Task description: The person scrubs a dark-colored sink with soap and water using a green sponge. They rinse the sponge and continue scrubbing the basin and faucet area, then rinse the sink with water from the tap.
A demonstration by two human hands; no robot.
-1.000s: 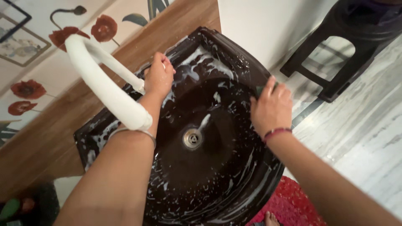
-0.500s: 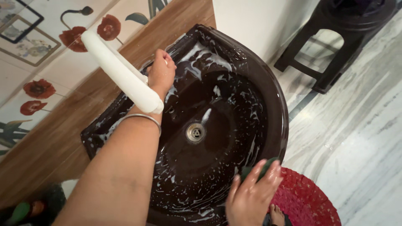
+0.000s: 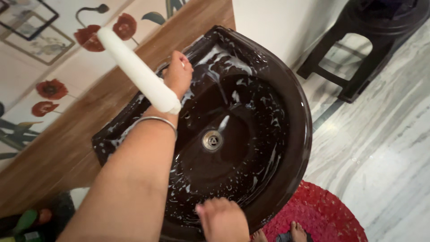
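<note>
A dark brown wash basin [image 3: 301, 134] streaked with white suds fills the middle of the view, its metal drain [image 3: 212, 140] at the centre. My left hand [image 3: 178, 74] is curled on the basin's back ledge under a white tap spout [image 3: 139, 71]; a thin metal bangle [image 3: 154, 120] circles that wrist. My right hand [image 3: 222, 219] presses on the near inner wall of the basin at the bottom of the view. The green scrub pad seen under it earlier is hidden beneath the palm.
A wooden panel [image 3: 53, 152] and a wall with red flower pictures [image 3: 51, 88] lie behind the basin. A black plastic stool [image 3: 358, 40] stands at the upper right on a grey marble floor [image 3: 385, 148]. A red mat [image 3: 322, 215] lies below the basin, toes at its edge.
My right hand has travelled from the basin's right rim round to the near inner wall, with the green pad under it. The left hand has stayed on the back ledge.
</note>
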